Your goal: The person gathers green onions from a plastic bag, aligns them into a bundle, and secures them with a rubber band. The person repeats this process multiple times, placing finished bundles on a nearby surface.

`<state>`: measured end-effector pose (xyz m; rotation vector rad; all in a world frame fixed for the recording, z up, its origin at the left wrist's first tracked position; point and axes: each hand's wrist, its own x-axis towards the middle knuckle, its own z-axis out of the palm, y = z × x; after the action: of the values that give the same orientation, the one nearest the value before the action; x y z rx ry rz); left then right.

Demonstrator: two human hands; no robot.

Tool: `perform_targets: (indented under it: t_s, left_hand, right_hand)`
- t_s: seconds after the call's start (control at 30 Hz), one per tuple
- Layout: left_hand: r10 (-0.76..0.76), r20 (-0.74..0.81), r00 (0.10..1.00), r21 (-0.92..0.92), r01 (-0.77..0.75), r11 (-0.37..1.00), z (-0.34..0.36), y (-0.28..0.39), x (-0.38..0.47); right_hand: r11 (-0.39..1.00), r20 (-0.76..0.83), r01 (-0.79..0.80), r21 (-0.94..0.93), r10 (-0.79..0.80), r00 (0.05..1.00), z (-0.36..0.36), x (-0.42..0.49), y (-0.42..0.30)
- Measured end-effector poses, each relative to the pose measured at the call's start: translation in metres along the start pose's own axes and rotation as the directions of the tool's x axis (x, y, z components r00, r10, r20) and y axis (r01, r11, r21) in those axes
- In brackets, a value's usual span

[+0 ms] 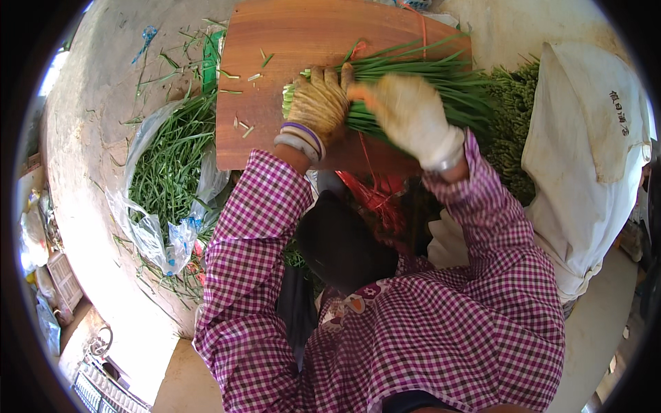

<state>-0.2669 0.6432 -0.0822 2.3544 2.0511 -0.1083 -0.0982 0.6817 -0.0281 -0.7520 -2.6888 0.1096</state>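
A bundle of green chives (pixel 413 69) lies across a brown wooden board (pixel 258 31), its pale cut ends to the left and its leaf tips past the right edge. My left hand (pixel 321 100), in a stained yellowish glove, grips the bundle near the cut ends. Over the middle of the leaves is my right hand (pixel 413 113), in a white glove and blurred by motion. An orange-red blur shows at its fingers; whether that is string or glove cannot be made out. Thin red string (pixel 365 149) hangs over the board's near edge below the bundle.
Left of the board, a clear plastic bag (pixel 137 149) holds loose green leaves. More red string (pixel 384 206) hangs below the board. At right stand many packed green stems (pixel 508 129) beside a white cloth (pixel 573 118) bearing writing. Leaf scraps (pixel 248 131) dot the board.
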Motion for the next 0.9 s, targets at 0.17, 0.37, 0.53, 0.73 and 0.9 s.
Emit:
perform_targets:
  t_s: [0.17, 0.37, 0.53, 0.73, 0.9]
  left_hand:
    - [-0.015, 0.071, 0.997, 0.022, 0.013, 1.0, -0.008, 0.002, -0.001]
    - [0.01, 0.033, 0.999, -0.008, -0.01, 1.0, -0.008, -0.001, -0.003]
    - [0.008, 0.034, 0.999, 0.018, -0.008, 1.0, -0.01, 0.001, -0.005]
    - [-0.005, 0.127, 0.992, 0.034, 0.001, 0.999, -0.016, 0.003, -0.004]
    - [-0.034, 0.124, 0.992, 0.0, 0.035, 0.999, -0.018, 0.002, -0.004]
  right_hand:
    - [0.975, 0.595, 0.069, -0.211, 0.072, 0.8, 0.026, -0.083, -0.053]
    - [0.984, 0.557, 0.064, 0.164, -0.146, 0.818, 0.054, -0.07, -0.056]
    - [0.983, 0.495, -0.147, 0.108, 0.075, 0.866, 0.022, -0.054, -0.046]
    - [0.974, 0.598, 0.221, 0.058, -0.211, 0.773, 0.034, -0.085, -0.038]
    - [0.962, 0.525, 0.235, 0.139, -0.272, 0.807, 0.052, -0.075, -0.036]
